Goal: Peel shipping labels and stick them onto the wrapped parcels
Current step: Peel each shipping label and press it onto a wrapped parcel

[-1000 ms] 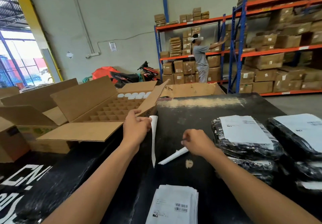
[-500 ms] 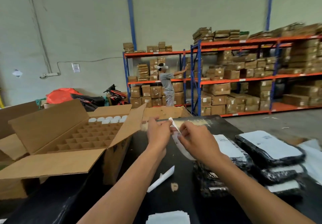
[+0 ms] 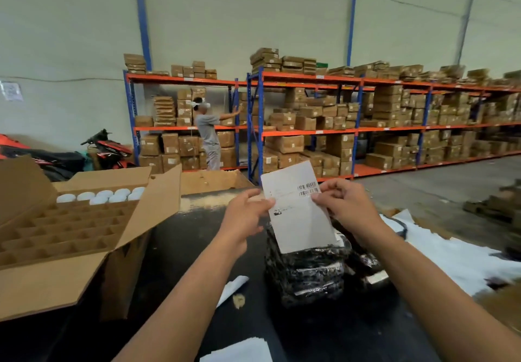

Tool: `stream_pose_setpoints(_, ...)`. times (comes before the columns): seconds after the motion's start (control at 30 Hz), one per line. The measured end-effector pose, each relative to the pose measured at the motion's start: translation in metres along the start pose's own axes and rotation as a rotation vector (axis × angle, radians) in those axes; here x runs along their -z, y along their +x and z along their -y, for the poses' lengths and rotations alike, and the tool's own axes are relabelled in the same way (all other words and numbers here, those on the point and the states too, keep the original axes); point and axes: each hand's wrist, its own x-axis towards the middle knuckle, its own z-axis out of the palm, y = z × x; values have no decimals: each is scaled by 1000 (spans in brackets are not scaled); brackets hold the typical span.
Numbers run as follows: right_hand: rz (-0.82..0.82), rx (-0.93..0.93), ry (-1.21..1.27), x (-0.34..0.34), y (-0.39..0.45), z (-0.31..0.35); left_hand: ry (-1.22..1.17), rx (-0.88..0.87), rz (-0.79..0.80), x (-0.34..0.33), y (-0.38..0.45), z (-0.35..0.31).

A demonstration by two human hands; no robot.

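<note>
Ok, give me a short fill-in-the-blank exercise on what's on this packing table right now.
1. The white paper shipping label is held by ____ hands.
2. The label's barcode sits near the ____ hand.
3. The black plastic-wrapped parcels lie ____ the label.
4. The open brown cardboard box has white round caps along its ____ side.

Answers: both; right; below; far

The hall is evenly lit by soft, diffuse light, with no hard shadows on the pale wall (image 3: 253,9). The black table (image 3: 174,249) swallows light and shows little detail. The shipping label (image 3: 298,209) is bright, its print soft and unreadable. The wrap on the parcels (image 3: 307,274) glints. Motion blur smears the right edge, and the wide lens bends the shelving (image 3: 310,82) and stretches the forearms.
</note>
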Motion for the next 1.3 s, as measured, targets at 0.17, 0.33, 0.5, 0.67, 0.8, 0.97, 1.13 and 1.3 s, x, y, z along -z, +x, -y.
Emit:
stream_pose_setpoints(0.17, 34, -62, 110, 24, 12, -2, -2, -49, 126, -15, -2, -2)
stream_pose_setpoints(0.33, 76, -62, 129, 43, 30, -26, 121, -179, 6, -42, 10, 3)
stream_pose_setpoints(0.5, 138, -66, 16, 50, 54, -60, 210, -220, -85, -68, 22, 16)
stream_pose_setpoints(0.67, 183, -24, -34, 53, 74, -81, 249, -166, -170, -79, 37, 23)
stream_pose_setpoints(0.8, 229, -30, -60, 51, 90, -93, 273, -148, -230, -83, 44, 31)
stream_pose_setpoints(0.97, 277, -42, -52, 44, 96, -102, 320, -117, -287, -83, 51, 38)
stream_pose_setpoints(1.13, 298, -38, -41, 39, 97, -108, 383, -101, -314, -80, 56, 44)
stream_pose_setpoints(1.3, 307, -61, -99, 40, 100, -113, 389, -85, -295, -80, 60, 50)
